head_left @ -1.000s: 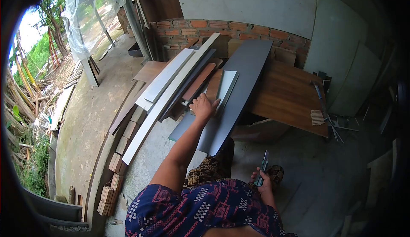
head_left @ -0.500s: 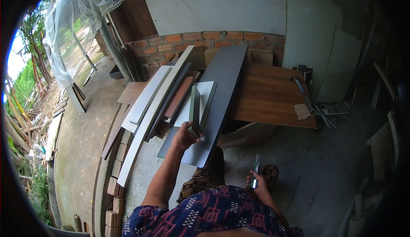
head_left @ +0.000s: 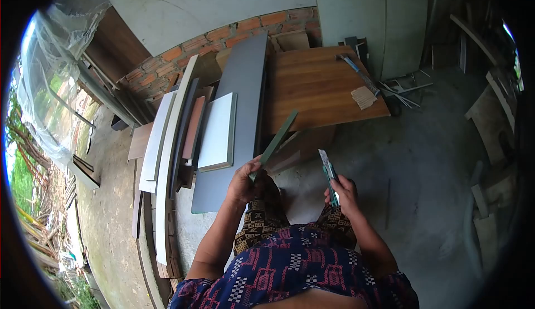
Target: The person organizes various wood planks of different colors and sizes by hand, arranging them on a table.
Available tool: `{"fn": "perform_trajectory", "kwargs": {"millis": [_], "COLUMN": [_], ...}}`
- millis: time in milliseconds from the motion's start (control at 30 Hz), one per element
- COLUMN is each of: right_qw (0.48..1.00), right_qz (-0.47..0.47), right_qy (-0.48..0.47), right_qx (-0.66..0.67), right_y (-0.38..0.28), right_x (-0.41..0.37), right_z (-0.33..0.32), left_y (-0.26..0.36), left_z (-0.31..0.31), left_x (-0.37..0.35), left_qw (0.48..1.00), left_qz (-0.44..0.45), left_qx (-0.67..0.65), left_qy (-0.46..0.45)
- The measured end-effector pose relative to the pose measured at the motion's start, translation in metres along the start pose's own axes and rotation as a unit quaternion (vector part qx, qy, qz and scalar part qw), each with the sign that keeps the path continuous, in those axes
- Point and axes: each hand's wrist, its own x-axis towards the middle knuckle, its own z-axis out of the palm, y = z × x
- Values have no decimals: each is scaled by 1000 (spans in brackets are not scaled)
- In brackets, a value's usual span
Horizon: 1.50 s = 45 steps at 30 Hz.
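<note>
My left hand [head_left: 243, 182] grips the lower end of a narrow green-edged strip of board [head_left: 278, 138], which slants up and to the right in front of my legs. In my right hand [head_left: 342, 193] is a utility knife [head_left: 329, 172], its blade out and pointing up and slightly left. The knife and the strip are apart. Left of the strip, a white board [head_left: 218, 133] lies on a long grey panel [head_left: 241, 75].
A brown wooden board [head_left: 317, 80] carries a hammer [head_left: 356, 72] and a corrugated piece [head_left: 364, 98]. Long white strips [head_left: 177, 142] are stacked at the left. Offcuts [head_left: 486, 236] lean at the right. A brick wall [head_left: 223, 34] stands behind.
My left hand has lifted the strip off the boards and swung it right, towards my body. The knife in my right hand has come up closer to it. The view has turned right.
</note>
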Motion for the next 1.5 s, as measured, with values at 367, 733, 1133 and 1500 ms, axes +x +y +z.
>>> {"fn": "perform_trajectory", "kwargs": {"millis": [367, 733, 1133, 1500], "right_qw": [943, 955, 998, 984], "right_qz": [-74, -21, -16, 50], "right_qy": [-282, -288, -63, -59], "right_qx": [-161, -72, 19, 162], "right_y": [-88, -61, -41, -1], "right_x": [-18, 68, 137, 56], "right_z": [73, 62, 5, -2], "left_y": [-2, -10, -11, 6], "left_z": [11, -21, -25, 33], "left_x": [2, 15, 14, 19], "left_qw": [988, 998, 987, 965], "left_qz": [-32, -47, -89, 134], "left_qx": [110, 26, -124, 201], "left_qy": [104, 36, 47, 101]}}
